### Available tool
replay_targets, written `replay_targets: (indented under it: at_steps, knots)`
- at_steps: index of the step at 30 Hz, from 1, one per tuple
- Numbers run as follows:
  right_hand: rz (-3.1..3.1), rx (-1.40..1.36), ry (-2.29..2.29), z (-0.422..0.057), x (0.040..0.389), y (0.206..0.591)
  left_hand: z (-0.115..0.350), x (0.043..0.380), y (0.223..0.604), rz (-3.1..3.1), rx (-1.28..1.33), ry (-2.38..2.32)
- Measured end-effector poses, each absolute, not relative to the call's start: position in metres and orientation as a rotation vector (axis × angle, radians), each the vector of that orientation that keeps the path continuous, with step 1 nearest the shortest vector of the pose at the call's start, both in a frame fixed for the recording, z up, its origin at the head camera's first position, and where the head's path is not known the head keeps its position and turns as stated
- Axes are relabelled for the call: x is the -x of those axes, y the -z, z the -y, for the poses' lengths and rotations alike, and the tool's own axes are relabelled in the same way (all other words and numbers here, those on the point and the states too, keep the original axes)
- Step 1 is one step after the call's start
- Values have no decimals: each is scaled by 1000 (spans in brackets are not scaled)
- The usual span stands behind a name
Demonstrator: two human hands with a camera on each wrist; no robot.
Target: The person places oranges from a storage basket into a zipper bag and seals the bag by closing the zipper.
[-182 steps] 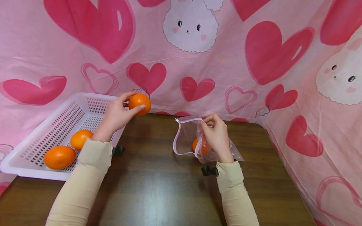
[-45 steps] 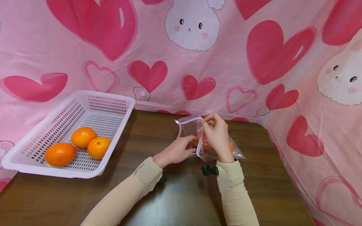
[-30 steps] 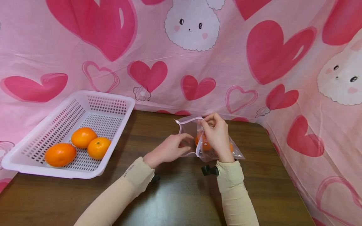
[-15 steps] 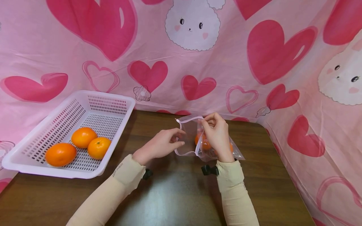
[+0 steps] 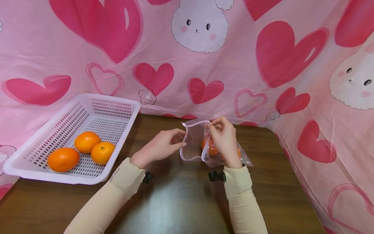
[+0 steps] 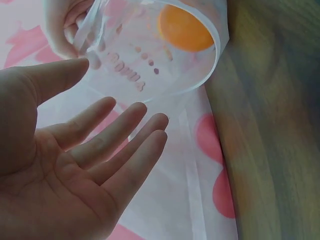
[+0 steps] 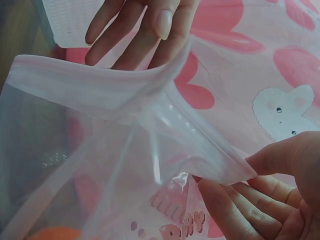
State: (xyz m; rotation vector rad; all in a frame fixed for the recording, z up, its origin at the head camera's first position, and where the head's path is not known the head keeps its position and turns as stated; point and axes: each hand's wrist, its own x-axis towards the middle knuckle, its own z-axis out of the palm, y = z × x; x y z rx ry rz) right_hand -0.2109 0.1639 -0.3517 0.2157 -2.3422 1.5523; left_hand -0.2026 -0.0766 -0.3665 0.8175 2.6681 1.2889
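Observation:
A clear slider zip bag (image 5: 195,138) with a pale pink rim stands with its mouth facing left. Through its film show an orange (image 5: 211,147) near the mouth and part of another farther in. My right hand (image 5: 224,139) pinches the bag's rim between thumb and fingers, as the bag's edge (image 7: 220,162) in the right wrist view shows. Just outside the mouth is my left hand (image 5: 162,144), holding nothing. In the left wrist view its fingers (image 6: 107,135) are extended and spread, palm visible, beside the bag's rim.
A white perforated basket (image 5: 59,179) stands on the left of the brown wooden table (image 5: 175,201). Inside it lie an orange (image 5: 63,159) near the front and two others. A pink heart-print cloth (image 5: 152,42) hangs behind and to the right.
An orange held by the left hand over the basket earlier has gone into the bag. The left hand has since drawn back leftward out of the mouth; the right hand keeps its hold.

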Motion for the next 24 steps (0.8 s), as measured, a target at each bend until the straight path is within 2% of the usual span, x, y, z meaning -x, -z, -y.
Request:
replay_targets:
  at_steps: [24]
  knots:
    - [2359, -244, -1430, -164, 212, 352, 105, 203, 341, -2802, -714, -1279]
